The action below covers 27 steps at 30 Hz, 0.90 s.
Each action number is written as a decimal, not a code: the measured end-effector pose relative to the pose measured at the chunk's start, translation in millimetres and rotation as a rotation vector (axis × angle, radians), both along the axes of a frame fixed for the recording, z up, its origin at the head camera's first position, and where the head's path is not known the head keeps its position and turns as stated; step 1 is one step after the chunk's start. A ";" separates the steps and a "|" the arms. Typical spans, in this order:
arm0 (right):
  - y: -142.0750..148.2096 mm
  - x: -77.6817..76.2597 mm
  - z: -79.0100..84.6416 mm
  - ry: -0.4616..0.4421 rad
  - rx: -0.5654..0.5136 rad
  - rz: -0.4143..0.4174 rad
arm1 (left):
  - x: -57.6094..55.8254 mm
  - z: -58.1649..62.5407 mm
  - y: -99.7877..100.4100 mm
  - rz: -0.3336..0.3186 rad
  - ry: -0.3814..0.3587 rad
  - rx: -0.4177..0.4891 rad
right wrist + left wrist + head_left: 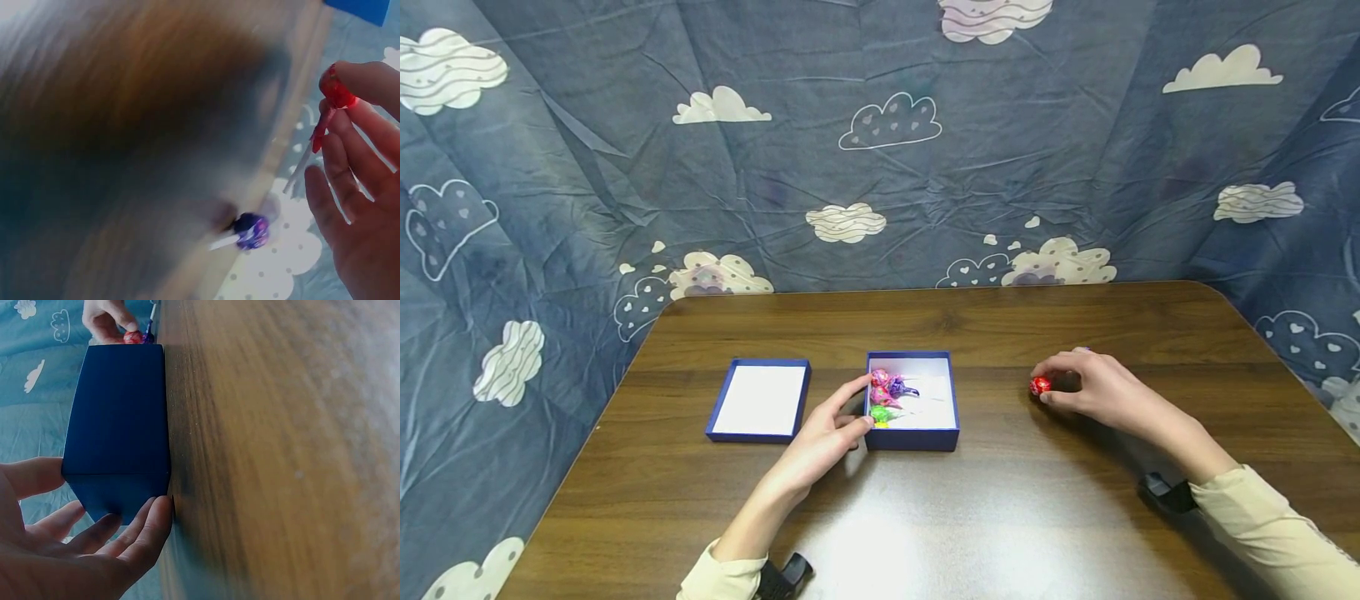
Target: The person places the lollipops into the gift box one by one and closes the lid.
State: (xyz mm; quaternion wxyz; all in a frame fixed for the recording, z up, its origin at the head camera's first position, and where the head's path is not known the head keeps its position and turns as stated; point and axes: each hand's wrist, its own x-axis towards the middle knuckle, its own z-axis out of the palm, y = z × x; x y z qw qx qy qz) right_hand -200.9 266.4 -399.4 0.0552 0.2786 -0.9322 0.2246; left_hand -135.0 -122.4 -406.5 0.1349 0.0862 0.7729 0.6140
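My left hand (816, 437) grips the left side of a blue open box (912, 439), its fingers and thumb spread along that wall. Inside, against the left wall, lie several wrapped lollipops (882, 398) in pink, purple, green and yellow. To the right of the box, my right hand (1097, 387) pinches a red-wrapped lollipop (337, 87) by its head between thumb and fingers; the white stick (299, 167) points away from the thumb. A purple-wrapped lollipop (252, 231) lies on the table near the right hand, mostly hidden behind it in the head view.
A blue-rimmed box lid (758, 400) lies left of the box, white inside up. Everything rests on a brown wooden table (1000, 517). A dark blue cloth (880, 192) with white clouds hangs behind the table's far edge.
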 end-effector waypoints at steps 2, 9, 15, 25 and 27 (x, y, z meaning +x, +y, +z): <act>-4.7 2.0 3.0 0.018 -0.013 0.008 | -0.5 0.1 0.0 0.001 -0.004 -0.002; -23.2 10.7 15.2 -0.032 -0.074 0.057 | 1.9 5.9 0.1 -0.003 0.001 0.000; -37.3 13.3 18.0 -0.046 -0.182 0.113 | 0.7 2.2 0.3 -0.001 0.001 0.003; -75.0 28.1 53.3 -0.114 -0.418 0.184 | -0.4 1.3 0.3 -0.002 0.000 0.007; -81.1 30.0 58.1 -0.119 -0.444 0.200 | -0.6 1.5 0.4 -0.001 -0.002 0.004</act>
